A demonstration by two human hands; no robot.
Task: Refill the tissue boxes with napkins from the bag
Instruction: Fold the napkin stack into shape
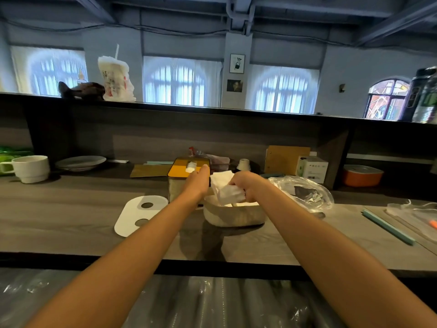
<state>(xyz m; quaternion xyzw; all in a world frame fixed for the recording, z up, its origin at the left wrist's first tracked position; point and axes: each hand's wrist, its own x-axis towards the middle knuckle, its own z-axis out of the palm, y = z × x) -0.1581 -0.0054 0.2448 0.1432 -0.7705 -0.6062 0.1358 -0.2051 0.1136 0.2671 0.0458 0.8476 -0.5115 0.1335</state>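
Observation:
An open beige tissue box (233, 215) stands on the wooden counter with white napkins inside. My right hand (247, 185) grips a stack of white napkins (225, 189) just above the box's opening. My left hand (197, 182) reaches forward with straight fingers, beside the napkin stack and against a second tissue box with a yellow lid (181, 170), from which a napkin tip pokes out. The beige box's white lid (139, 213), with two holes, lies flat to the left. A clear plastic bag (305, 192) lies crumpled to the right.
A white mug (30, 169) and stacked plates (80, 162) sit at the left. A brown board (285, 159), white carton (312, 168) and orange container (361, 176) stand at the back right. A teal stick (387, 227) and more plastic wrap lie at the right edge.

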